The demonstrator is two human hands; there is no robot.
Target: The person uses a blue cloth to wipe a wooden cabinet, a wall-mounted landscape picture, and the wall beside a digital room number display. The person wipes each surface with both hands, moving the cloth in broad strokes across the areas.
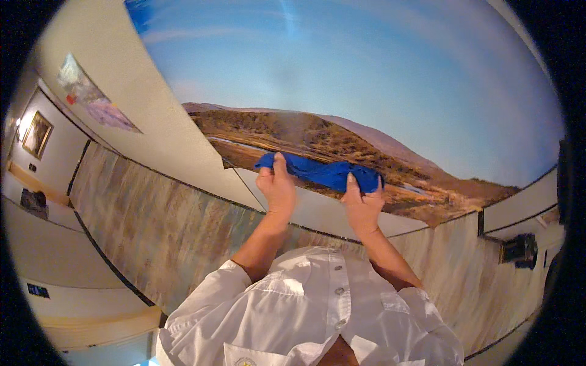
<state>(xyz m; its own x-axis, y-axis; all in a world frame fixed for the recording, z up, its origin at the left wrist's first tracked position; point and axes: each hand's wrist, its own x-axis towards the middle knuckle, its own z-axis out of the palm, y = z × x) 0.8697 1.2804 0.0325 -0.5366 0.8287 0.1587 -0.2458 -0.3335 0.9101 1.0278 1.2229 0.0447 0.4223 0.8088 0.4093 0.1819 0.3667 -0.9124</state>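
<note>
A blue cloth [316, 170] is bunched lengthwise between my two hands. My left hand [278, 185] grips its left end with the thumb laid on top. At the right end, my right hand [365, 201] pinches the cloth, thumb on the near side and fingers partly hidden behind it. Behind the cloth spreads a large landscape picture [293, 123] of brown hills under a blue sky. The cloth covers part of the picture's lower edge; whether it touches the surface I cannot tell.
A pale surface [192, 155] borders the landscape picture. Below it runs a streaked brown-grey surface [160, 206] with dark edging. Further left are a smaller unframed picture [98, 98] and a gold-framed picture [37, 135] beside a bright lamp [23, 128]. A dark object [519, 250] is at the right.
</note>
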